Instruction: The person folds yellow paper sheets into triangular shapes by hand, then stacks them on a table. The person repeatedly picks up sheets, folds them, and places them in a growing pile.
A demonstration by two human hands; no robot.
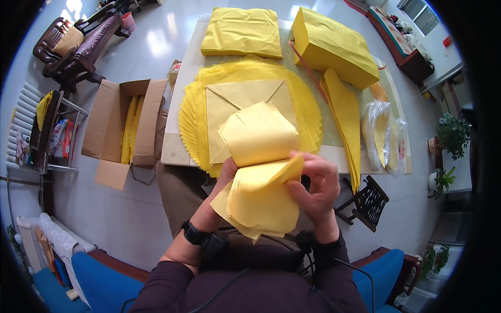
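A folded-over stack of yellow paper sheets (262,195) is held in front of my body, at the table's near edge. My left hand (229,170) supports it from the left and below, its fingers mostly hidden by the paper. My right hand (317,180) pinches the raised corner of a sheet at the stack's right side between thumb and fingers. Beyond the held stack, a light yellow paper piece with diagonal folds (250,94) lies on a fanned, round spread of yellow sheets (191,117) on the table (176,150).
A flat yellow paper stack (240,31), a large yellow block (332,47), folded yellow paper strips (344,125) and plastic bags (375,137) lie on the table. An open cardboard box (103,121) with yellow rolls stands at left. A folding stool (366,203) stands at right.
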